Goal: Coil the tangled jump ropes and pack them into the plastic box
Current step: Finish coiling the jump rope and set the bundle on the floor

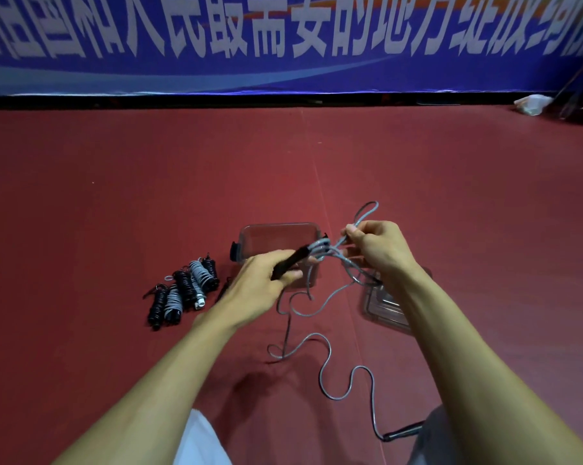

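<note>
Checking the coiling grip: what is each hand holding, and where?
The left hand grips the rope's black handle; the right hand pinches looped grey cord beside it.

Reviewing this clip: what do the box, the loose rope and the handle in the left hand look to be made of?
Box: clear, glossy hard plastic, probably; the red floor shows through its walls.
Rope: grey cord with a slight sheen, likely plastic-coated; it keeps springy curves on the floor.
Handle, gripped by the left hand: black and matte, perhaps plastic or foam; too dark to tell.
</note>
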Demonstrator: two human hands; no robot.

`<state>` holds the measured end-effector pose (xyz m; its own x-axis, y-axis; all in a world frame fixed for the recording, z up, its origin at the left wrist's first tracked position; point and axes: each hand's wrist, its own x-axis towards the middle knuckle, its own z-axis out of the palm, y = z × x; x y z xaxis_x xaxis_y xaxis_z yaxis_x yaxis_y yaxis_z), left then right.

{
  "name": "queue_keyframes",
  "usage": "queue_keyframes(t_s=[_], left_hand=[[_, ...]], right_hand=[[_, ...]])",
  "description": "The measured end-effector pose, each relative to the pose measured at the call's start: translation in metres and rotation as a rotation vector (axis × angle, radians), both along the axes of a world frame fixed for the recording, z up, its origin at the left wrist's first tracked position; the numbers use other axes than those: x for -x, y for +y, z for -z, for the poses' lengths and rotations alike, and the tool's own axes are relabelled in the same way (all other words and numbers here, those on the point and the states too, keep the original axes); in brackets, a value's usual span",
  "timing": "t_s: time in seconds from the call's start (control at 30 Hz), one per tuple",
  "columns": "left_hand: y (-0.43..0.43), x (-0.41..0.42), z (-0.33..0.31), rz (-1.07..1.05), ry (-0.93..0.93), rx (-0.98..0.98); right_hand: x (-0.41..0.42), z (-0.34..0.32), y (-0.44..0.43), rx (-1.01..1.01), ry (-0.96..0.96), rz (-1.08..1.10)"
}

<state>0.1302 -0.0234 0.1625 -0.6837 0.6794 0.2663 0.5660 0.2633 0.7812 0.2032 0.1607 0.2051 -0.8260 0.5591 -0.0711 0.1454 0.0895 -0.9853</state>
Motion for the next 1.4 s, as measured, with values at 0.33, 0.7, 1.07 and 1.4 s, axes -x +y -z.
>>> queue_keyframes(t_s=[0.33,0.7,1.07,1.4], left_hand=[[0.007,0.003,0.005,-0.296,-0.275,-0.069],[0.02,-0.003,0.006,-0.333,-0.375,-0.028],[0.036,-0.014,-0.005,-0.192,-0.37,-0.166],[0.017,0.0,-0.007,-0.465,-0.449,-0.294]], right_hand=[[0.009,0.006,0.008,0.234,0.198,0.32],[0.006,0.005,0.004,0.038,0.232,0.286],[0.01,0.011,-0.003,-0.283,0.176,0.05],[0.007,0.007,0.016,0.336,0.219,0.497]])
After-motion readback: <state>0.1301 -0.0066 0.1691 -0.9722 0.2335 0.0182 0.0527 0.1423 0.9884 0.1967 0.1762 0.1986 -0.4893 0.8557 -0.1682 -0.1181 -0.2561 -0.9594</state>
